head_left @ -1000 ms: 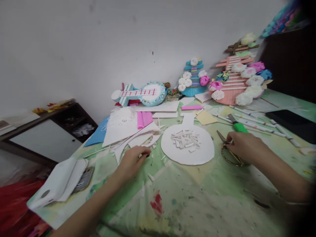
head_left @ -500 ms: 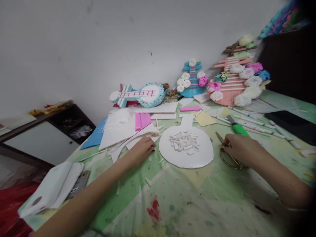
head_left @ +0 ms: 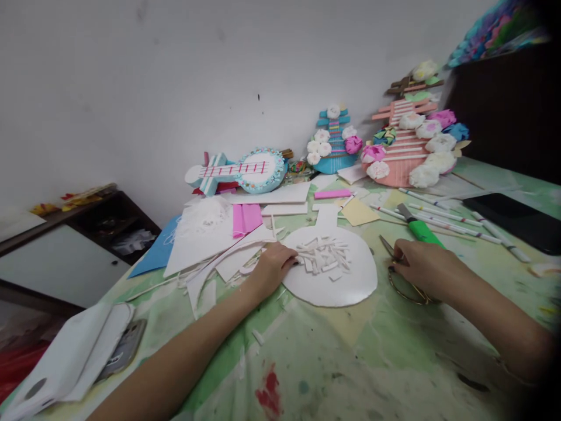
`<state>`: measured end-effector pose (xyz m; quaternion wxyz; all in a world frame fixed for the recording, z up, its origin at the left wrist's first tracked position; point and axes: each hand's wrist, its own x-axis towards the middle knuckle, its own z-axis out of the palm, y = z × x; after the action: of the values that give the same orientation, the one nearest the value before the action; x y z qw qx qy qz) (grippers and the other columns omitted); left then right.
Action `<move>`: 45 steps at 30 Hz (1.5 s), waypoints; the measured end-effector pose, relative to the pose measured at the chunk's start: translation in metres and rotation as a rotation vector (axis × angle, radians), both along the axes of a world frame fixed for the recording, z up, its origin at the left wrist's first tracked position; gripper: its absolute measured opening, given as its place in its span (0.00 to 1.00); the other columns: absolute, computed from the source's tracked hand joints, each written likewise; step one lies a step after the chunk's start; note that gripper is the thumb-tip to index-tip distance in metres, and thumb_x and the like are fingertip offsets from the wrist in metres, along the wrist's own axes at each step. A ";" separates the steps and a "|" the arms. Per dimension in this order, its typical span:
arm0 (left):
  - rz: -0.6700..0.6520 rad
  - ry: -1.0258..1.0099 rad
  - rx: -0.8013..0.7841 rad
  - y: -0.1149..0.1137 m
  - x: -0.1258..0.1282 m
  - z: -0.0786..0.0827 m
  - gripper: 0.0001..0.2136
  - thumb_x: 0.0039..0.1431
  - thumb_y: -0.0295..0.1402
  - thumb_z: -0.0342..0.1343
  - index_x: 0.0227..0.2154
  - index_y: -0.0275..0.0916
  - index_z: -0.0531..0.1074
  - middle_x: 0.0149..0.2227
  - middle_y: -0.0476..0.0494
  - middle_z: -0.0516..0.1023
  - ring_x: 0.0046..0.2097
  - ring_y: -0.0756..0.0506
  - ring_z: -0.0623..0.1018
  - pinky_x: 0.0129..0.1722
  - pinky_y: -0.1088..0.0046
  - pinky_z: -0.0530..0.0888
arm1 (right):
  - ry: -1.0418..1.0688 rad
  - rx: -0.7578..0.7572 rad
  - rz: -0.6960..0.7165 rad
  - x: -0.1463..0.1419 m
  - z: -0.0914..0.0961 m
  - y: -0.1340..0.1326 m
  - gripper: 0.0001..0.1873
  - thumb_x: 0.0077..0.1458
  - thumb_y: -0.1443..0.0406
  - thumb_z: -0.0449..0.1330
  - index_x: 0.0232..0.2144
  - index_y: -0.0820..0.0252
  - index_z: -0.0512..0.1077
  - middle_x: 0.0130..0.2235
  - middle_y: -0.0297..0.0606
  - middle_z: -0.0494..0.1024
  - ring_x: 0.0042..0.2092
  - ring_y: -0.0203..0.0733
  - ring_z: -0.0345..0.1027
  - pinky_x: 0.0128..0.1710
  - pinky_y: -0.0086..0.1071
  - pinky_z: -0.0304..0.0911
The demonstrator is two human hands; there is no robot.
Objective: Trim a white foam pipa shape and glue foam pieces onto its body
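Left hand (head_left: 274, 267) at white cutout (head_left: 331, 295) edge, right hand (head_left: 419, 263) holding scissors (head_left: 387, 246), tablecloth (head_left: 372, 330) between

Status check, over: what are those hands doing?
Left hand at edge of white cutout. Right hand holding scissors. White strips piled on cutout. Green-handled tool just beyond right hand.

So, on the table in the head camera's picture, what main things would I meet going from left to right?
White folded piece → blue sheet → left hand → white cutout → right hand at the scissors → black device.
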<state>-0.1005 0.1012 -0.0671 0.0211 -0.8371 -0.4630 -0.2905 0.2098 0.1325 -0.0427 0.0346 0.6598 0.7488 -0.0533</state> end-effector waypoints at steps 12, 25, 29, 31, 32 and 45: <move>-0.038 -0.061 0.083 -0.002 0.000 -0.007 0.08 0.58 0.27 0.51 0.38 0.37 0.74 0.32 0.44 0.76 0.36 0.49 0.73 0.37 0.72 0.71 | -0.011 -0.035 -0.022 -0.003 0.002 -0.003 0.05 0.54 0.63 0.52 0.33 0.58 0.64 0.35 0.40 0.74 0.36 0.48 0.68 0.25 0.33 0.50; 0.005 -0.193 -0.017 0.002 0.002 -0.008 0.06 0.54 0.25 0.54 0.31 0.38 0.76 0.31 0.44 0.77 0.36 0.48 0.74 0.38 0.70 0.72 | -0.010 -0.024 -0.015 -0.004 0.002 -0.004 0.06 0.54 0.63 0.52 0.35 0.58 0.63 0.34 0.40 0.75 0.34 0.46 0.68 0.25 0.32 0.48; 0.002 -0.181 -0.046 0.002 0.002 -0.002 0.08 0.52 0.23 0.54 0.30 0.39 0.77 0.33 0.43 0.75 0.38 0.46 0.72 0.40 0.67 0.70 | -0.002 -0.020 -0.012 -0.003 0.000 -0.003 0.05 0.54 0.63 0.53 0.34 0.57 0.63 0.33 0.39 0.74 0.33 0.46 0.68 0.25 0.32 0.48; 0.003 -0.120 -0.049 0.002 0.002 0.002 0.10 0.51 0.23 0.54 0.31 0.41 0.78 0.34 0.43 0.73 0.38 0.46 0.71 0.41 0.65 0.69 | -0.007 -0.014 -0.003 -0.003 0.000 -0.003 0.06 0.53 0.63 0.53 0.35 0.57 0.63 0.32 0.39 0.74 0.33 0.46 0.68 0.25 0.32 0.48; 0.004 -0.083 -0.048 0.001 0.002 0.004 0.10 0.52 0.23 0.53 0.31 0.41 0.78 0.34 0.43 0.72 0.38 0.46 0.70 0.41 0.64 0.69 | -0.013 -0.013 0.001 -0.004 0.001 -0.003 0.06 0.54 0.63 0.53 0.35 0.57 0.63 0.32 0.39 0.74 0.33 0.46 0.68 0.25 0.32 0.48; -0.107 -0.011 -0.246 0.004 -0.011 0.035 0.12 0.50 0.21 0.53 0.32 0.42 0.79 0.37 0.43 0.71 0.38 0.48 0.70 0.39 0.69 0.69 | 0.009 -0.062 -0.007 -0.002 0.004 0.000 0.05 0.54 0.64 0.53 0.34 0.57 0.63 0.34 0.41 0.74 0.36 0.46 0.68 0.26 0.31 0.50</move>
<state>-0.1117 0.1047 -0.0317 -0.0996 -0.8554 -0.4499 -0.2367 0.2076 0.1325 -0.0391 0.0514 0.6607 0.7447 -0.0794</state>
